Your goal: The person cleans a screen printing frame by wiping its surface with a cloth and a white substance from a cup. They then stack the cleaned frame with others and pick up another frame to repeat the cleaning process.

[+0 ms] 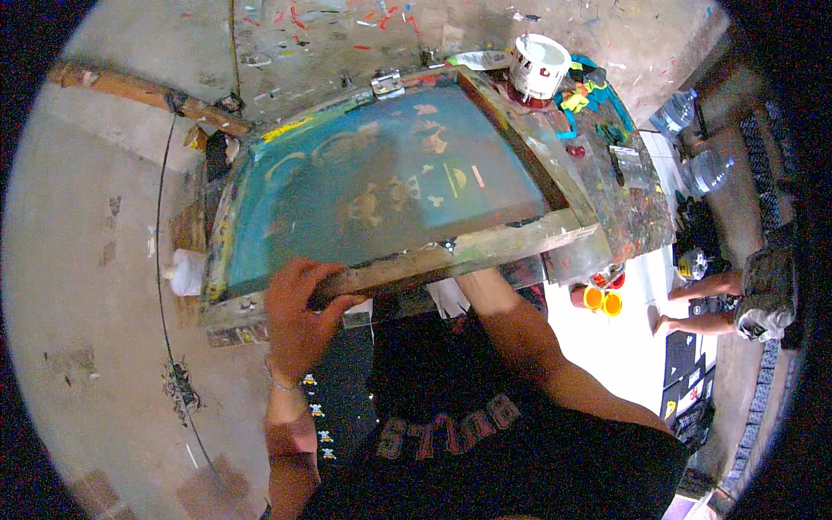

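Observation:
A wooden screen-printing frame (pixel 511 241) with a teal, ink-smeared mesh (pixel 347 195) is tilted up in front of me, its near rail raised. My left hand (pixel 303 299) is closed around that rail near its left end, thumb below and fingers over the top. My right forearm reaches in under the rail right of centre. Of my right hand (pixel 475 284) only the wrist end shows; its fingers are hidden beneath the frame. Light pale shapes show in the mesh. Dark fabric with small coloured prints (pixel 322 420) lies below my left hand.
A white bucket (pixel 540 65) and crumpled coloured rags (pixel 589 95) stand on the paint-stained bench (pixel 637 208) at the far right. A metal hinge clamp (pixel 387 84) is on the far rail. Right are yellow-topped tubs (pixel 611 303), clear plastic bottles (pixel 711 171) and another person's legs (pixel 706 322).

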A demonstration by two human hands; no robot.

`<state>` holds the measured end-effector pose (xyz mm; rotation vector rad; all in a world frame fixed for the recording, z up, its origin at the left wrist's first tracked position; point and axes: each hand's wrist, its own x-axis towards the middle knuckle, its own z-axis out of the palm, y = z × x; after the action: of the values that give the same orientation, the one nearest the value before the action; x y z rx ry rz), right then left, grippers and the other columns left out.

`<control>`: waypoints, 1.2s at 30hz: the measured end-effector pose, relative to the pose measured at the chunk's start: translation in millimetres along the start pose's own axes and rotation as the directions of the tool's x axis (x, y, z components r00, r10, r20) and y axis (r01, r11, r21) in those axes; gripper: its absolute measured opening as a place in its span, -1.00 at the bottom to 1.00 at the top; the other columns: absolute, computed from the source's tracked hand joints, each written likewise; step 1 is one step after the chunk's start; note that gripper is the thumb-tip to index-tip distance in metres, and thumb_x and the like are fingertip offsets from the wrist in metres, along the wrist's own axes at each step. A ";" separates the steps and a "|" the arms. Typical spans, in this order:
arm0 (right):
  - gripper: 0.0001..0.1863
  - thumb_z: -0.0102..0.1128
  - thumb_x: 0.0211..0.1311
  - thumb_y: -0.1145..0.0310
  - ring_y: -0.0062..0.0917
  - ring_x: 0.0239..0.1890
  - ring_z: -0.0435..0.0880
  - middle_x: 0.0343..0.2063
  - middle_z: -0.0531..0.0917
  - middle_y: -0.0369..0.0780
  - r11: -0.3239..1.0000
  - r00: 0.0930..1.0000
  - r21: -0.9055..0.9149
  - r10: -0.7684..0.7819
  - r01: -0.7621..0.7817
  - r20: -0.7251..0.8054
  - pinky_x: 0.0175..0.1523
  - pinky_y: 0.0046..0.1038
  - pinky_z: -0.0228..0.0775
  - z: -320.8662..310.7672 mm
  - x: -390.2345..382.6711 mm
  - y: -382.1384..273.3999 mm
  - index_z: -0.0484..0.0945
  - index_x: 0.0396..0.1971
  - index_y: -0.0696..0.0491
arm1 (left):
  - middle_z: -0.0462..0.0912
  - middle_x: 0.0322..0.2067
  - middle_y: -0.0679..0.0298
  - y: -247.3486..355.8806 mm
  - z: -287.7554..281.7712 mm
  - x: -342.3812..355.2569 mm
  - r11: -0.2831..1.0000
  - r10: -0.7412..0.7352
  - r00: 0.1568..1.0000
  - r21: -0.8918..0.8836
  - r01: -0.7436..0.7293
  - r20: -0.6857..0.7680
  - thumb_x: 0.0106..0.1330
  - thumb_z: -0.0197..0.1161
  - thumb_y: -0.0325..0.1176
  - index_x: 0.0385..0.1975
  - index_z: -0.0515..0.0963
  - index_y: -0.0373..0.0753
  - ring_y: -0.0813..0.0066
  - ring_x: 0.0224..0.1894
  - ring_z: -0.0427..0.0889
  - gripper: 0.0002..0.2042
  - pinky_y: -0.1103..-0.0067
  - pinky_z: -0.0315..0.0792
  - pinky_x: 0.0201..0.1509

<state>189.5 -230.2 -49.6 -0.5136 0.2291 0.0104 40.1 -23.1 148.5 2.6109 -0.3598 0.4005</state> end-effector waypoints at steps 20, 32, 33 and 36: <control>-0.03 -0.18 0.29 -0.32 0.12 0.41 0.03 0.29 0.21 0.25 -0.774 0.777 -0.432 0.120 0.463 0.618 0.48 0.05 -0.34 -75.5 -86.6 -85.4 0.10 0.33 0.32 | 0.58 -0.41 0.15 1.5 -44.8 54.0 0.993 0.068 0.997 -0.098 -0.070 -0.020 -0.03 0.51 -0.20 -0.30 0.62 -0.32 0.18 -0.33 0.60 -0.62 0.44 0.45 -0.22; -0.59 0.19 0.20 0.15 -0.19 0.21 0.43 0.03 0.55 0.06 -0.409 0.552 -0.399 0.387 0.821 0.739 0.18 -0.10 0.36 0.0 -75.5 16.7 0.58 -0.07 0.11 | 0.59 -0.41 0.14 5.1 -50.4 60.9 0.992 0.063 0.998 -0.113 -0.062 -0.001 0.00 0.49 -0.24 -0.30 0.63 -0.30 0.24 -0.36 0.60 -0.66 0.47 0.44 -0.26; -0.62 0.24 0.14 0.21 -0.19 0.17 0.46 -0.02 0.57 0.08 -0.306 0.424 -0.323 0.365 0.896 0.829 0.16 -0.12 0.36 -14.7 -87.8 13.8 0.59 -0.08 0.10 | 0.59 -0.41 0.14 4.4 -49.8 60.7 0.991 0.058 0.998 -0.122 -0.058 0.001 0.00 0.49 -0.24 -0.30 0.63 -0.30 0.24 -0.36 0.60 -0.66 0.47 0.44 -0.26; -0.63 0.27 0.07 0.35 -0.18 0.04 0.53 -0.16 0.60 0.04 -0.199 0.348 -0.298 0.312 0.934 0.884 0.12 -0.13 0.34 -55.2 -81.3 -18.1 0.58 -0.07 0.07 | 0.58 -0.41 0.14 1.5 -46.5 58.5 0.991 0.056 0.998 -0.121 -0.059 -0.025 -0.01 0.49 -0.24 -0.31 0.63 -0.31 0.23 -0.37 0.59 -0.67 0.47 0.44 -0.27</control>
<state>99.7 -269.1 -69.7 -2.1547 -1.2590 -0.3751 83.6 -12.3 208.4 2.4799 -0.4393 0.4129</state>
